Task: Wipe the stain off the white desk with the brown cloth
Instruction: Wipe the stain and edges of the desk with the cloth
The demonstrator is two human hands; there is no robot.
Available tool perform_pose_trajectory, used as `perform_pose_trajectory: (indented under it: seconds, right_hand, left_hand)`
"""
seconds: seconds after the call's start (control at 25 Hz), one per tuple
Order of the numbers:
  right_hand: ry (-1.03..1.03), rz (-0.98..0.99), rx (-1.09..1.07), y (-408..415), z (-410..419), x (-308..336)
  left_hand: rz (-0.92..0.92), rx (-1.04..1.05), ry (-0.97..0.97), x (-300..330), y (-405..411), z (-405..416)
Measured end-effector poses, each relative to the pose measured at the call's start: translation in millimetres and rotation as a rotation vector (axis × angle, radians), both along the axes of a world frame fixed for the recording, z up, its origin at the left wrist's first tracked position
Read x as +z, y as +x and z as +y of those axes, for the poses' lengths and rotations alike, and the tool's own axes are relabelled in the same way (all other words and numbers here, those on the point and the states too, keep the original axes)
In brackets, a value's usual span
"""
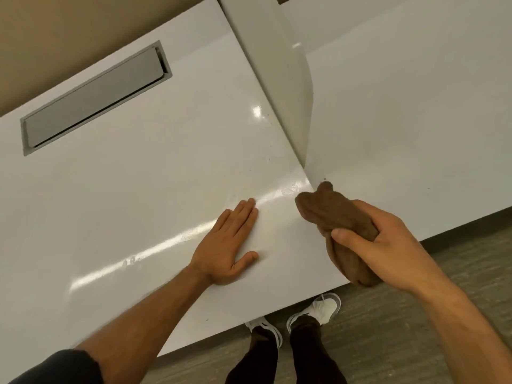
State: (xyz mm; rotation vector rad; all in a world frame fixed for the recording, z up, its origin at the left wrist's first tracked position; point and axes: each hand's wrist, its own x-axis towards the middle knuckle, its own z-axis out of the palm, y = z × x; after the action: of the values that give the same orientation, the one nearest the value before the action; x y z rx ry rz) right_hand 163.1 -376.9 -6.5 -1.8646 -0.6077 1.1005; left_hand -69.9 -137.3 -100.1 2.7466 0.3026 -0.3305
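My right hand (388, 245) is closed around a bunched brown cloth (335, 214), held just above the white desk (138, 203) near its front right corner. The cloth's free end points toward the seam where a second desk surface begins. Small dark specks (323, 179) lie on the surface right beside the cloth's tip. My left hand (230, 245) rests flat on the desk, palm down, fingers together, just left of the cloth and apart from it.
A grey cable-tray lid (94, 98) is set into the desk at the back left. A beige divider panel (279, 79) stands between this desk and the adjoining white surface (415, 106). Below the front edge are grey floor and my white shoes (318, 311).
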Motion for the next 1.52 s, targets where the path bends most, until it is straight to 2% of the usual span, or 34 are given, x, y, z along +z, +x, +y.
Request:
perform_pose_trajectory:
  seconds: [0.12, 0.24, 0.32, 0.4, 0.48, 0.68, 0.88, 1.12, 1.28, 1.32, 1.44, 1.48, 1.52]
  right_hand:
    - [0.15, -0.136, 0.038, -20.5, 71.3, 7.9]
    - [0.232, -0.456, -0.007, -32.8, 137.4, -12.0]
    - [0.115, -0.682, 0.066, -31.1, 174.4, -38.7]
    - [-0.101, -0.814, 0.193, -25.4, 198.4, -62.8]
    - [-0.2, -0.887, 0.202, -24.9, 213.4, -80.6]
    - [-0.172, -0.954, 0.157, -37.9, 225.1, -86.9]
    - [0.007, -0.981, 0.326, -146.7, 192.0, -90.0]
    - [0.149, -0.829, 0.437, -305.6, 121.2, -101.0]
    - [0.228, -0.705, 0.479, -349.4, 107.9, -93.8]
    - [0.244, -0.578, 0.418, -350.1, 109.6, -87.4]
    - [0.123, -0.028, 0.073, -321.0, 112.1, -55.9]
    - [0.125, 0.029, -0.042, -304.4, 112.7, -46.6]
    - [0.146, -0.002, -0.149, -286.0, 113.2, -38.1]
  left_hand:
    - [-0.039, -0.048, 0.068, 3.1, -6.9, -1.0]
    - [-0.121, 0.112, 0.055, 8.0, -34.7, 7.7]
    - [-0.17, 0.267, 0.038, 12.6, -76.8, 24.7]
    - [-0.155, 0.373, 0.057, 15.8, -129.0, 47.5]
    - [-0.095, 0.458, 0.08, 16.7, -178.7, 71.0]
    - [-0.013, 0.579, 0.049, 4.0, -228.9, 90.7]
    - [-0.038, 0.541, 0.016, -4.6, -234.0, 97.0]
    - [-0.09, 0.55, -0.006, -6.0, -236.0, 94.9]
    - [-0.113, 0.553, -0.052, -1.5, -237.0, 93.0]
    - [-0.124, 0.555, -0.075, 1.8, -238.1, 91.4]
    - [-0.159, 0.562, -0.134, 15.1, -248.0, 83.2]
    - [-0.172, 0.573, -0.141, 20.3, -256.7, 80.5]
    - [-0.179, 0.587, -0.145, 23.6, -266.8, 77.8]
